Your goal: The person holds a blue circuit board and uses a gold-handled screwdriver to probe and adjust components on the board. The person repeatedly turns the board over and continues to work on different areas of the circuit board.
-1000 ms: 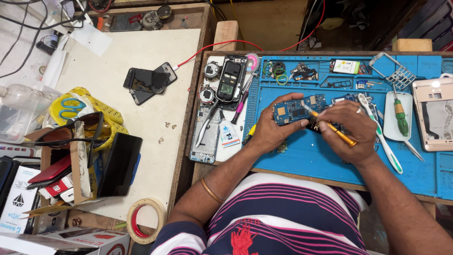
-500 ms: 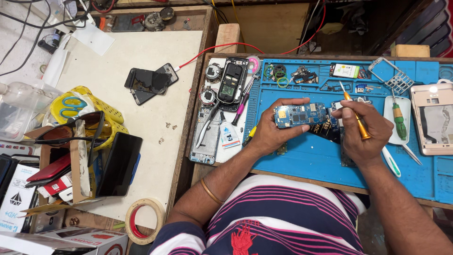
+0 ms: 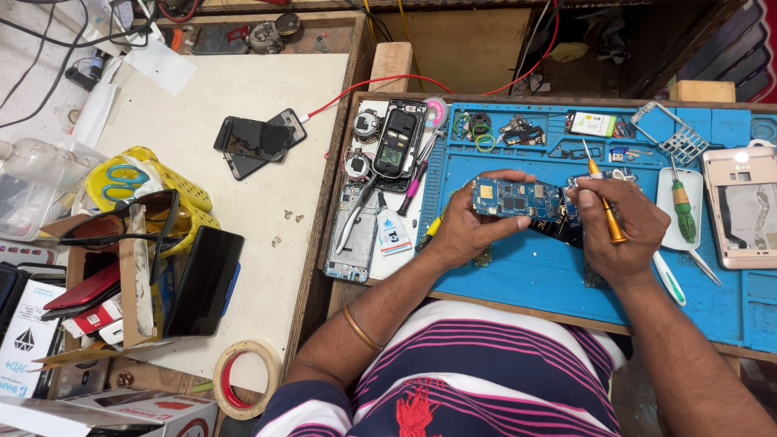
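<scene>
My left hand (image 3: 468, 231) holds a blue phone circuit board (image 3: 518, 198) by its left end, raised a little above the blue work mat (image 3: 526, 275). My right hand (image 3: 619, 231) grips an orange-handled screwdriver (image 3: 605, 202), shaft pointing up and away, and its fingers touch the board's right end. A dark phone part (image 3: 566, 231) lies on the mat just under the board.
An opened phone body (image 3: 398, 146), tweezers (image 3: 354, 212) and small parts lie left of the mat. A green screwdriver (image 3: 681, 212) rests on a white tray, with a pale phone shell (image 3: 743, 206) at far right. On the left table lie two dark phones (image 3: 255, 142), a tape roll (image 3: 243, 376) and a yellow basket (image 3: 174, 182).
My hands lifted the circuit board off the mat and leveled it. The screwdriver swung from pointing down at the board to pointing upward in my right hand.
</scene>
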A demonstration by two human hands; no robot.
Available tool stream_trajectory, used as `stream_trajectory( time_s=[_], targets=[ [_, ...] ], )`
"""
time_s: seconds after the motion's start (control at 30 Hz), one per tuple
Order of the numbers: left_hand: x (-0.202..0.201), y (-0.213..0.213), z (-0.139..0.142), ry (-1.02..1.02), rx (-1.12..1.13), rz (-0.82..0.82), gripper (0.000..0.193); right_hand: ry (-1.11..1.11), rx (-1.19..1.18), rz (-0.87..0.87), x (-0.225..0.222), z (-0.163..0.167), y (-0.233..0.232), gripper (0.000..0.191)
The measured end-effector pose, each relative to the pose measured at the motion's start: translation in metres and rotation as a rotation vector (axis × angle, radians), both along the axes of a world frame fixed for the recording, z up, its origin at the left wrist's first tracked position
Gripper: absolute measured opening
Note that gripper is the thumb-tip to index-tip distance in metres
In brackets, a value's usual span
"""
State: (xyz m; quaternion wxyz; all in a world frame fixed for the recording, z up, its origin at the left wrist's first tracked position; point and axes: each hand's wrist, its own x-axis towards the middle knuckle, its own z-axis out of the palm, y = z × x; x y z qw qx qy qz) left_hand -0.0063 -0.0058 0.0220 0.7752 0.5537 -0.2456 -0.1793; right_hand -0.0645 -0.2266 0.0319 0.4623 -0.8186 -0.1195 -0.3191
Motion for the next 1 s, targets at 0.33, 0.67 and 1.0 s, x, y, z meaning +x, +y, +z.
stream_trajectory(
  time_s=[0.33,0.67,1.0],
  targets=[
    [0.008,-0.002,-0.015,0.209,-0.151,-0.034,0.078,-0.045,-0.143,-0.013,0.000,0.002,0.000,0.008],
    [0.012,-0.004,-0.021,0.183,-0.180,-0.026,0.091,-0.062,-0.182,-0.011,0.002,-0.002,-0.002,0.008],
    [0.010,0.001,-0.011,0.288,-0.329,-0.102,0.069,-0.055,-0.189,0.006,0.003,-0.004,-0.002,0.014]
  ],
)
